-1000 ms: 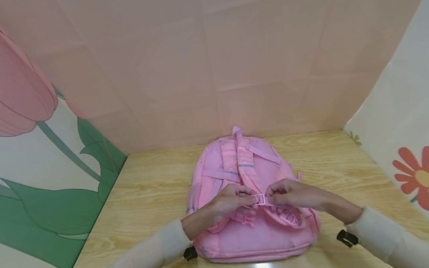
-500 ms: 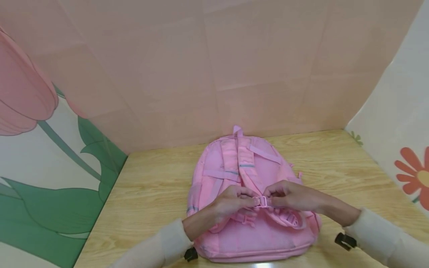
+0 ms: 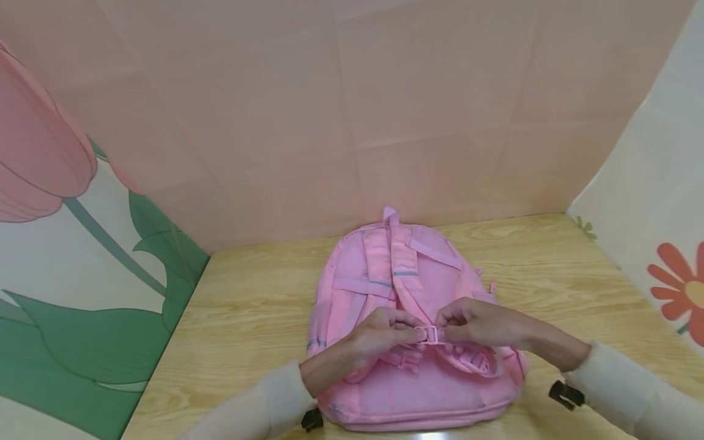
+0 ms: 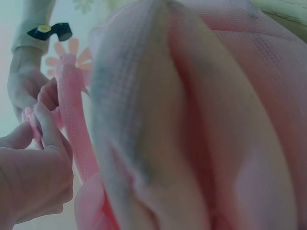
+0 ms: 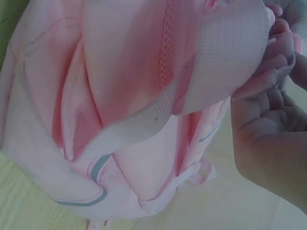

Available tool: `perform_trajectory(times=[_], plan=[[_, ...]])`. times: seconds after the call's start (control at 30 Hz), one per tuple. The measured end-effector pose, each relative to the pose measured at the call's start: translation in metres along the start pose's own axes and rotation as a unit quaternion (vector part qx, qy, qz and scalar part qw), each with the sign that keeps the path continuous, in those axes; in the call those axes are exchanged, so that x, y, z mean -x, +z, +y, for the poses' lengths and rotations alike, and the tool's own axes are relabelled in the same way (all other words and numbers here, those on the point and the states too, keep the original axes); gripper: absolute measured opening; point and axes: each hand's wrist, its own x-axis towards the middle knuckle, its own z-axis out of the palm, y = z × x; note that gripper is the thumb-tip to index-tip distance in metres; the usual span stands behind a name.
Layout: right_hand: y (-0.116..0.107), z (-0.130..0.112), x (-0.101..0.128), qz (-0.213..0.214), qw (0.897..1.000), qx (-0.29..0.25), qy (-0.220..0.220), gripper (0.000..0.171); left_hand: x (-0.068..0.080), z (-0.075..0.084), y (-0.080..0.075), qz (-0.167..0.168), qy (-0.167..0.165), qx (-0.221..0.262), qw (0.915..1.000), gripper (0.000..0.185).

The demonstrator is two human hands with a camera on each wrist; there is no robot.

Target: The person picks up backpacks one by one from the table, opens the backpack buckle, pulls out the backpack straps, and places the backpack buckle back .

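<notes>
A pink backpack point(image 3: 385, 391) lies straps-up on the wooden table point(image 3: 247, 318). Over its lower half both hands meet at a small pink strap buckle point(image 3: 429, 335). My left hand point(image 3: 385, 330) pinches the buckle's left side with curled fingers, and my right hand point(image 3: 473, 324) pinches its right side. In the left wrist view the left hand point(image 4: 33, 167) grips a narrow pink strap point(image 4: 72, 120) beside the backpack point(image 4: 201, 124). The right wrist view shows the right hand point(image 5: 268, 134) curled against a padded shoulder strap point(image 5: 225, 57) of the backpack point(image 5: 57, 120).
Pink panel walls point(image 3: 352, 110) close the back. A tulip-painted panel point(image 3: 66, 256) stands at the left and a flower-painted panel point(image 3: 671, 232) at the right. Bare wood shows on both sides of the backpack. Black wrist-camera clips point(image 3: 566, 394) sit on the cream sleeves.
Both hands with the buckle have shifted slightly down toward the near edge; the grip on the buckle stays the same. The backpack has not moved.
</notes>
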Motion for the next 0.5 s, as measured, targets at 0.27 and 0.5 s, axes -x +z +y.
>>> perform_trajectory(times=[0.27, 0.5], plan=[[-0.0025, 0.0004, 0.0029, -0.005, 0.999, -0.003, 0.032, 0.027, 0.0009, 0.0007, -0.0012, 0.0, 0.005, -0.006, 1.0, 0.019], [-0.0058, 0.0041, 0.0077, -0.022, 1.0, -0.011, 0.012, 0.022, 0.0002, 0.0008, -0.0019, 0.0, 0.007, -0.013, 0.9999, 0.02]])
